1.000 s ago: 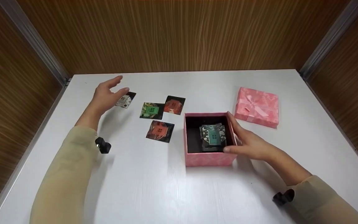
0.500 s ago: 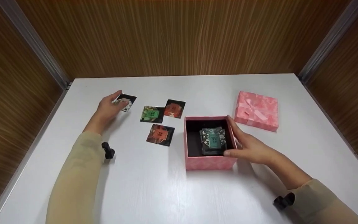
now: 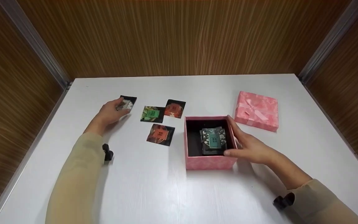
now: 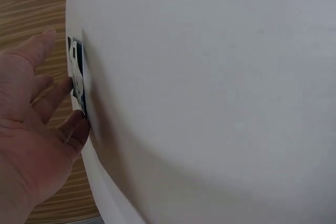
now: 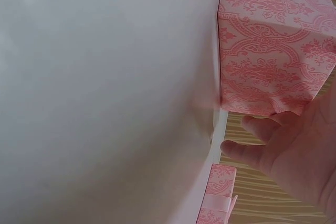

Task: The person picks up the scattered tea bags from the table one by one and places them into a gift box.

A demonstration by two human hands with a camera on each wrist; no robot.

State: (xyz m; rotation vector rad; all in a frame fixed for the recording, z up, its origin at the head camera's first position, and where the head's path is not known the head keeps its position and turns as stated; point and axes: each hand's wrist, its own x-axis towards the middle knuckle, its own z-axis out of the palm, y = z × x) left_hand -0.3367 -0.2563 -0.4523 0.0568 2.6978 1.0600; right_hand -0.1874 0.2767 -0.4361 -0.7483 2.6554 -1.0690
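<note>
Black-and-white packet (image 3: 128, 103), head view, lies touching the left hand (image 3: 110, 112), thumb and forefinger wide apart at its edges; the right hand (image 3: 253, 149) grips the pink gift box (image 3: 210, 163)! Left wrist view: fingertips (image 4: 80, 123) meet the packet's edge; right wrist view: fingers (image 5: 261, 128) extended beside the box

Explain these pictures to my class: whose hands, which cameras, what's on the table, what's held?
No machine here: just a person's bare hands. The wide view is from a head-worn camera; the others, from each wrist. On the white tabletop stands an open pink patterned box holding dark square packets, near a pink lid with a ribbon bow. Left of the box lie one green-labelled packet and two red-labelled ones. The right hand holds the box's side. The left hand touches a black-and-white square packet; whether it grips is unclear.
</note>
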